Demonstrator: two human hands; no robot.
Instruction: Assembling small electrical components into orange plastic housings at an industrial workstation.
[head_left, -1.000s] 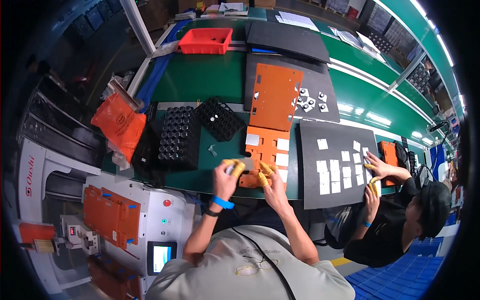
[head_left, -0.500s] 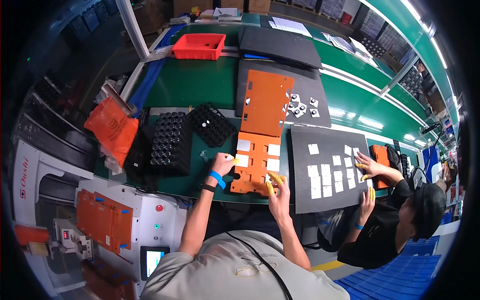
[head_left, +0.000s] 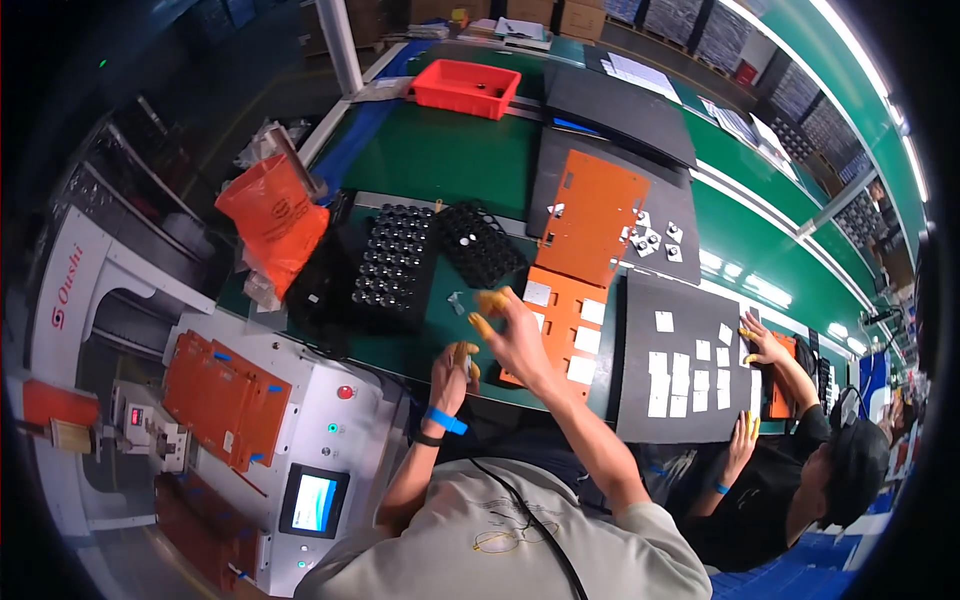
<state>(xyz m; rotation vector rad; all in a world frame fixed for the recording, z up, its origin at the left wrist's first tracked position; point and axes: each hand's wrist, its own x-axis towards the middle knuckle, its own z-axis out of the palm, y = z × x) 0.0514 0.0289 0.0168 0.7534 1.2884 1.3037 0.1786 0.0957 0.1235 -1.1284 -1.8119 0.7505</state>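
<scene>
and here's the orange fixture point(head_left: 563, 325), flap point(head_left: 592, 220) folded open: three white squares point(head_left: 587, 340) are seated down its right column, two showing on its left. how much is left to fill? can't tell, because the right hand point(head_left: 518, 348) and its forearm cover the lower left of it. that hand reaches across the fixture's left edge, thumb and forefinger spread wide, nothing seen in them. left of the fixture, on the near side, the left hand point(head_left: 450, 378) is curled with something pale at its fingertips, too small to make out. farther left on the green desk point(head_left: 430, 150), a black tray of round parts point(head_left: 390, 265); right of the fixture, a dark mat point(head_left: 690, 320) of loose squares and a co-worker's hands point(head_left: 765, 345). beyond it, a red bin point(head_left: 440, 100); far left, a white machine point(head_left: 375, 440).
</scene>
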